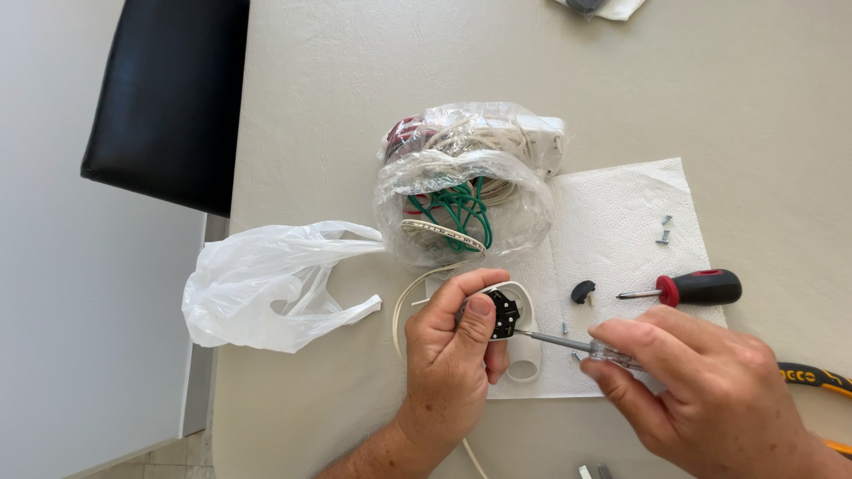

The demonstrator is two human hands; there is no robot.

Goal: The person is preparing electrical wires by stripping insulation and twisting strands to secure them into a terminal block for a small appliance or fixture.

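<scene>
Plug [502, 312] on paper towel [621, 222], bagged cables [461, 191] behind, screwdriver [697, 287] + screws [664, 229] right, empty bag [266, 284] left.

A single view, from a camera worn on the person's head; it looks steeply down and forward over the tabletop [337, 106], from the near edge toward the far side; it sits close, so the left hand [453, 350] and right hand [710, 390] fill the lower part; a black chair [169, 98] and pale floor show at left.
</scene>
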